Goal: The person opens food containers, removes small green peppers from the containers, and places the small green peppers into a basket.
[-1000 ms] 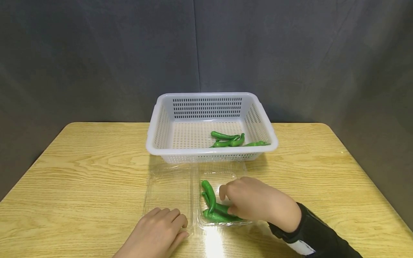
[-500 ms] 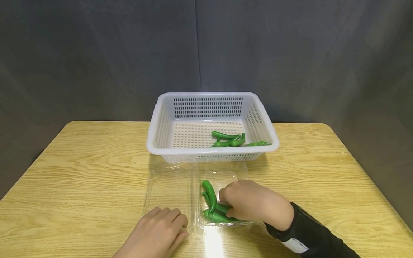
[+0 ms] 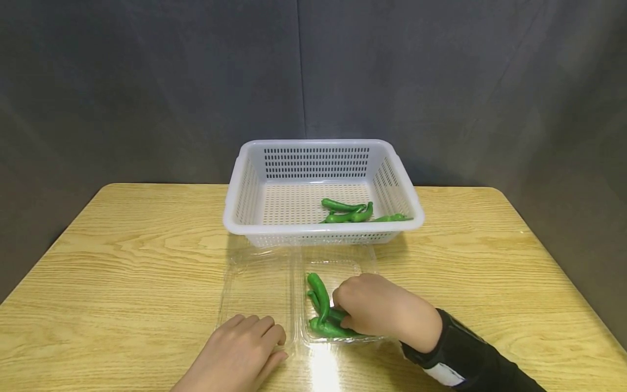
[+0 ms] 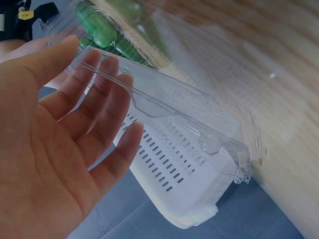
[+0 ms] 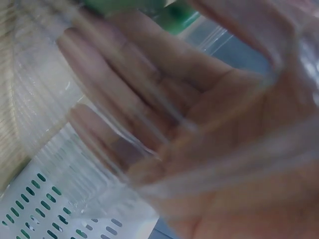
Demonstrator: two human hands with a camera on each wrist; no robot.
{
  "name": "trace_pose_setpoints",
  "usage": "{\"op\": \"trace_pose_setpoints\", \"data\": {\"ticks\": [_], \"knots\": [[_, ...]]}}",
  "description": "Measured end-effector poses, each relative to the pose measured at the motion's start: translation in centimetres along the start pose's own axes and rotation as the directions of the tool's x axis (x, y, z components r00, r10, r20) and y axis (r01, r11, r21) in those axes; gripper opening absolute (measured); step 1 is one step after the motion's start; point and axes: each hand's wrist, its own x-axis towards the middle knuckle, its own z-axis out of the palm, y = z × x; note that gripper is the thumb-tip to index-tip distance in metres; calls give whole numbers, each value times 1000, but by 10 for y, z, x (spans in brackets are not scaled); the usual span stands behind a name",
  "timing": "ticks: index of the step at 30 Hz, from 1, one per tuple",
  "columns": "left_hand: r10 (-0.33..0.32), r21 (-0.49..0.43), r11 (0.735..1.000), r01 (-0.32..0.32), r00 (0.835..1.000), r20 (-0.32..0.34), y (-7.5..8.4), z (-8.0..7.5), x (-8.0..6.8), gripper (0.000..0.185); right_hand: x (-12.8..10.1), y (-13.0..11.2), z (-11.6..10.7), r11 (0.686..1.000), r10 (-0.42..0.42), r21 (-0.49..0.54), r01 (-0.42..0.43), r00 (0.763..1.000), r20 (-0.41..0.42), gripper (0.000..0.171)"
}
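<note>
An open clear plastic clamshell lies on the wooden table (image 3: 122, 245). Its right tray (image 3: 338, 267) holds several green peppers (image 3: 319, 296). My right hand (image 3: 345, 311) reaches into that tray, fingers curled down around the peppers at its near end. In the right wrist view that hand (image 5: 164, 124) shows blurred through clear plastic, with a green pepper (image 5: 124, 5) at its fingertips. My left hand (image 3: 271, 343) rests flat on the near edge of the empty lid half (image 3: 257, 288). In the left wrist view its straight fingers (image 4: 94, 94) touch the lid's rim (image 4: 164, 99).
A white slotted basket (image 3: 235, 218) stands just behind the clamshell, with several green peppers (image 3: 350, 212) in its right near corner. The basket (image 4: 169, 174) also shows in the left wrist view. A dark cloth backdrop hangs behind the table. The table's edges run left and right.
My right hand has slid slightly left and its fingers have curled down onto the peppers in the tray. The left hand has stayed on the lid.
</note>
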Motion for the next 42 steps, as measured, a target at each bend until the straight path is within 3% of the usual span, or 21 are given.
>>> {"op": "trace_pose_setpoints", "data": {"ticks": [17, 24, 32, 42], "knots": [[1, 19, 1000, 0, 1000, -15, 1, -1, -1, 18, 0, -1, 2, 999, 9, -50, -11, 999, -41, 25], [0, 11, 1000, 0, 1000, -3, 0, 0, 0, 17, -3, 1, -1, 999, -14, -48, 10, 997, -70, 22], [-8, 7, 1000, 8, 1000, 10, 0, 0, 0, 17, -6, 0, -5, 992, -49, -118, 36, 992, -114, 19], [-6, -8, 1000, 7, 1000, 16, 0, 0, 0, 16, -15, 1, -17, 999, -13, -46, 9, 996, -88, 12]]}}
